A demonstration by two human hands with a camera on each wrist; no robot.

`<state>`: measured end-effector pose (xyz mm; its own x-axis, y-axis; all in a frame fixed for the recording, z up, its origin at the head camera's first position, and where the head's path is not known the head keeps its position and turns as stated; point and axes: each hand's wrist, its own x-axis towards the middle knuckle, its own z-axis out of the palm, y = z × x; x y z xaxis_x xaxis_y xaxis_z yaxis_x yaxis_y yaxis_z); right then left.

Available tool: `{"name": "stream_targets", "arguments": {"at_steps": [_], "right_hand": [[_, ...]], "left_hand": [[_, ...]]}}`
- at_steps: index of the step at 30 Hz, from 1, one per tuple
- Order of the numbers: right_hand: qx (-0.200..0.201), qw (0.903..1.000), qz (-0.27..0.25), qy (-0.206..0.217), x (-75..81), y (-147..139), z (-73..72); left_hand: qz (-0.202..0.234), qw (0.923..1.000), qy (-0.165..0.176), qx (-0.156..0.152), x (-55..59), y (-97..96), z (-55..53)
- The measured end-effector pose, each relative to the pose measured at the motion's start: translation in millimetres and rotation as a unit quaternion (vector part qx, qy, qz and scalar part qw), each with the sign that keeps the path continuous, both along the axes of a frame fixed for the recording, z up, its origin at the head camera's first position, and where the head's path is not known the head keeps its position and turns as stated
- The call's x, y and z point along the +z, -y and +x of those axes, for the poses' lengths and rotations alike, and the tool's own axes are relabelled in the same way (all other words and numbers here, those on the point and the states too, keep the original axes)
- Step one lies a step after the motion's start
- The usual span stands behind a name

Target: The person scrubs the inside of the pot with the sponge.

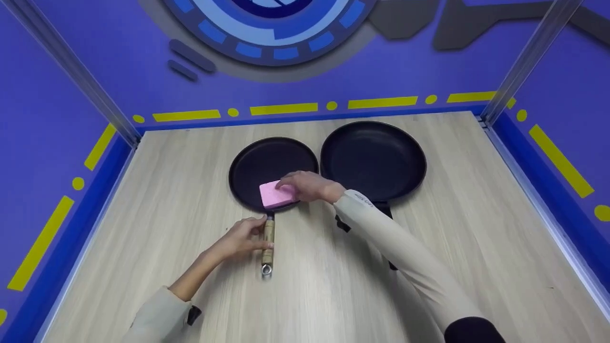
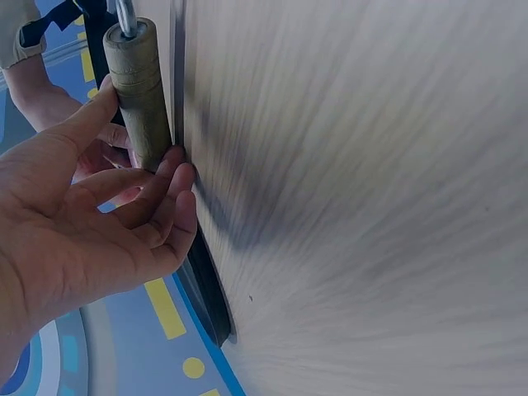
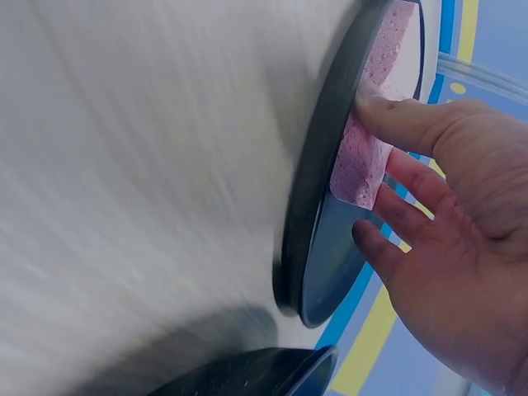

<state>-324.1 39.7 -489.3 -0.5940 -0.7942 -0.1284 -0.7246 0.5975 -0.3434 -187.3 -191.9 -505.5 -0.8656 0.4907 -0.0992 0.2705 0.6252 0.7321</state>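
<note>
A shallow black frying pan (image 1: pixel 257 164) lies on the table, its wooden handle (image 1: pixel 268 240) pointing toward me. My left hand (image 1: pixel 240 237) pinches that handle from the left; in the left wrist view the thumb is on one side of the wooden handle (image 2: pixel 140 99) and the fingertips on the other. Over the near part of the pan, my right hand (image 1: pixel 310 186) grips a pink sponge (image 1: pixel 274 195). Seen from the right wrist, the thumb lies on one face of the porous sponge (image 3: pixel 359 169) and the fingers are behind it, at the pan's rim.
A larger, deeper black pan (image 1: pixel 374 159) stands right beside the first, its dark handle partly hidden under the right sleeve (image 1: pixel 395 238). Blue panels with yellow marks (image 1: pixel 283 109) enclose the back and both sides of the wooden table (image 1: pixel 190 190).
</note>
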Motion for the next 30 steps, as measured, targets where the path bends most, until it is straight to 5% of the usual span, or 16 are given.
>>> {"name": "stream_targets", "arguments": {"at_steps": [18,30], "right_hand": [[-0.032,0.9989,-0.034,0.0,-8.7,32.6,2.1],[0.013,0.9937,0.056,-0.096,-9.1,68.5,-12.0]], "left_hand": [[-0.039,0.9978,0.052,0.016,11.1,-9.1,-6.2],[-0.101,0.9932,0.046,0.036,18.0,-14.2,-4.9]]}}
